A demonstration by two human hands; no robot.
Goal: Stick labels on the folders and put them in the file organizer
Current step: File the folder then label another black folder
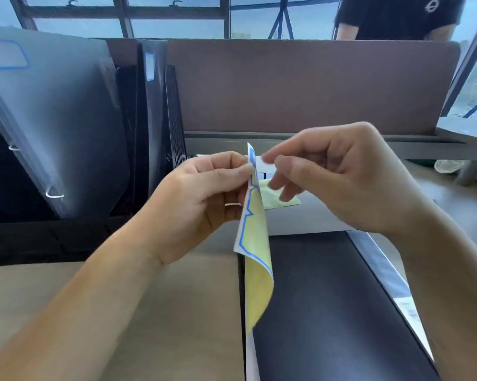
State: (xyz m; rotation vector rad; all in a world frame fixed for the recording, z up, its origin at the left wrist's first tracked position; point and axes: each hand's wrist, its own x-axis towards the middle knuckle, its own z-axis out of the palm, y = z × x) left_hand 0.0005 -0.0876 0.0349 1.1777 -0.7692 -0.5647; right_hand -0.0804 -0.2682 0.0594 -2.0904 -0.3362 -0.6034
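yellow label sheet pinched in left hand, right hand pinching its top label.

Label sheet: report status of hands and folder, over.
Left hand pinches label sheet. Right hand pinches label at its top edge. Black folder lies flat below. Nothing in the way.

Left hand and right hand on 2 bare forearms.

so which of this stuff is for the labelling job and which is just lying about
For the job: label sheet, left hand, right hand, black folder, file organizer.
Just lying about: yellow paper scrap, desk partition, person behind it.
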